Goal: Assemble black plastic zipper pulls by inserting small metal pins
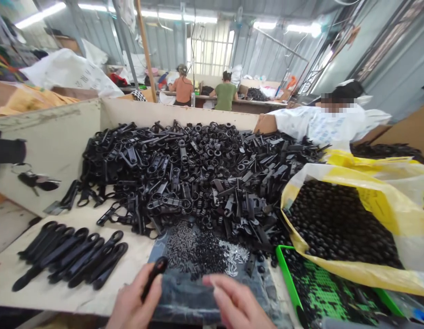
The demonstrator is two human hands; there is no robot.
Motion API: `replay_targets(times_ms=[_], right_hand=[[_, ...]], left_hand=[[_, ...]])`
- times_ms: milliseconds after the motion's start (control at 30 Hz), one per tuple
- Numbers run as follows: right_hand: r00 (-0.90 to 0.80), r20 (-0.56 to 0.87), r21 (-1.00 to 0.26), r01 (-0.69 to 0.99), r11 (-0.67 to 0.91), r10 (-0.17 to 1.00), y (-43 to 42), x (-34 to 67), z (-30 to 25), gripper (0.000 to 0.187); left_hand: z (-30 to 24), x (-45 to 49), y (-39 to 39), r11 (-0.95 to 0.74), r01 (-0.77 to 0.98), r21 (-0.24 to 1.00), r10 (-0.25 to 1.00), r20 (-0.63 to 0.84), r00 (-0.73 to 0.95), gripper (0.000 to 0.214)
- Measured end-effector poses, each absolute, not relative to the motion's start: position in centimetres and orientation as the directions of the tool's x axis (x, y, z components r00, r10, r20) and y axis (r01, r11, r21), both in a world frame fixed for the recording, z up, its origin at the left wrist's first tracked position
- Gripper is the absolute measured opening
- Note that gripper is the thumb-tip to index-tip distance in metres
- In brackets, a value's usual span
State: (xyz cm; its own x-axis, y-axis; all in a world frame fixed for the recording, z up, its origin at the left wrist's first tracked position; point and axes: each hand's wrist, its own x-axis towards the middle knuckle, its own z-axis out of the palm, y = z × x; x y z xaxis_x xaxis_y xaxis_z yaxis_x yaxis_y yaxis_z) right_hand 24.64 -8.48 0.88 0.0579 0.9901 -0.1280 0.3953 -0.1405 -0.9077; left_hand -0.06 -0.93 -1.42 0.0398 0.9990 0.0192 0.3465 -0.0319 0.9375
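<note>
Left hand (134, 296) grips black handle (153, 276), right hand (236, 299) loosely spread; handle row (75, 257) at 8 o'clock seems done, parts heap (179, 171) at 12 left

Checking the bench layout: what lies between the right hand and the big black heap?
In the head view, small black bits and silver pins lie between the right hand and the heap, with grey bits farther left.

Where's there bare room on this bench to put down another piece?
Bare pale board shows between the row of black handles and the dark mat, and along the board's near edge below the row. The mat also looks bare between the left hand and right hand. Crowded: the heap of black parts beyond, and the green tray at right.
</note>
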Motion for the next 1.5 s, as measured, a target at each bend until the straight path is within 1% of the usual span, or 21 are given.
replay_targets(times_ms=[67,133,200,267,367,500,567,600,667,700,733,800,833,900,1000,1067,1133,1233,1300,1400,1500], right_hand=[[0.152,0.016,-0.865,0.498,-0.062,0.988,-6.0,25.5,2.5,0.039],[0.291,0.222,-0.666,0.742,-0.073,0.931,-3.0,26.4,4.0,0.036],[0.333,0.329,-0.540,0.834,-0.113,0.884,-0.2,27.0,4.7,0.029],[0.348,0.366,-0.479,0.866,-0.146,0.863,1.9,27.4,4.6,0.020],[0.335,0.378,-0.416,0.894,-0.165,0.863,3.7,27.7,4.3,0.013],[0.302,0.382,-0.438,0.891,-0.117,0.873,3.1,28.3,5.3,0.019],[0.336,0.375,-0.546,0.833,-0.088,0.864,1.8,28.2,5.9,0.026],[0.390,0.329,-0.677,0.732,-0.073,0.860,0.9,27.8,6.0,0.031],[0.444,0.099,-0.918,0.386,-0.091,0.891,-1.0,26.4,5.6,0.043],[0.434,-0.037,-0.975,0.182,-0.128,0.900,-2.0,25.3,5.2,0.049],[0.377,-0.164,-0.983,0.017,-0.184,0.912,-2.9,24.1,4.6,0.053],[0.319,-0.272,-0.960,-0.162,-0.230,0.908,-4.3,21.6,3.1,0.056],[0.316,-0.284,-0.953,-0.195,-0.230,0.905,-4.7,20.6,2.4,0.056],[0.332,-0.253,-0.962,-0.185,-0.201,0.909,-5.2,19.3,1.0,0.054],[0.294,-0.128,-0.992,-0.039,-0.122,0.947,-5.4,19.2,-0.2,0.046],[0.254,-0.046,-0.996,0.060,-0.063,0.966,-5.5,19.7,-0.6,0.041],[0.243,-0.039,-0.995,0.080,-0.060,0.969,-5.7,20.1,-0.7,0.040],[0.313,-0.169,-0.986,-0.061,-0.158,0.935,-6.1,19.9,-0.6,0.045],[0.375,-0.283,-0.955,-0.195,-0.224,0.883,-6.3,19.6,-0.6,0.047],[0.385,-0.376,-0.910,-0.327,-0.256,0.843,-6.2,19.3,-0.7,0.050],[0.315,-0.407,-0.879,-0.389,-0.275,0.857,-6.1,19.2,-0.9,0.052]], left_hand=[[-0.1,0.1,-0.5,0.198,0.092,0.976,0.978,-0.189,-0.089,0.042],[0.8,1.1,-0.6,0.326,-0.146,0.934,0.931,-0.344,-0.122,0.053],[1.2,2.5,-1.0,0.374,-0.271,0.887,0.904,-0.414,-0.107,0.058],[1.6,3.8,-1.3,0.379,-0.320,0.868,0.905,-0.421,-0.069,0.058],[2.2,5.0,-1.4,0.419,-0.376,0.827,0.898,-0.438,0.037,0.057],[2.5,5.2,-1.0,0.569,-0.490,0.660,0.819,-0.511,0.262,0.051],[2.3,5.1,-0.8,0.610,-0.524,0.595,0.791,-0.503,0.348,0.050],[2.2,5.2,-0.8,0.607,-0.539,0.585,0.793,-0.495,0.356,0.049],[2.1,5.5,-0.8,0.568,-0.569,0.594,0.818,-0.481,0.314,0.049],[2.2,5.8,-0.9,0.546,-0.585,0.599,0.830,-0.480,0.284,0.049],[2.3,6.2,-1.1,0.530,-0.600,0.599,0.838,-0.480,0.261,0.047],[2.6,6.9,-1.4,0.506,-0.622,0.598,0.849,-0.475,0.234,0.045],[2.8,7.3,-1.6,0.486,-0.632,0.603,0.858,-0.466,0.215,0.045],[3.0,7.8,-1.9,0.431,-0.654,0.622,0.884,-0.436,0.167,0.049],[3.0,8.0,-2.0,0.391,-0.681,0.619,0.895,-0.429,0.124,0.054],[2.9,7.7,-1.9,0.396,-0.692,0.604,0.891,-0.434,0.131,0.051],[3.0,7.2,-1.9,0.405,-0.714,0.571,0.887,-0.435,0.155,0.047],[3.4,6.8,-2.0,0.437,-0.757,0.486,0.864,-0.462,0.202,0.054],[3.5,6.8,-2.4,0.445,-0.754,0.483,0.860,-0.464,0.210,0.060],[3.0,7.6,-3.1,0.394,-0.684,0.614,0.901,-0.406,0.154,0.055],[1.9,8.6,-3.8,0.330,-0.589,0.738,0.931,-0.358,0.073,0.048]])
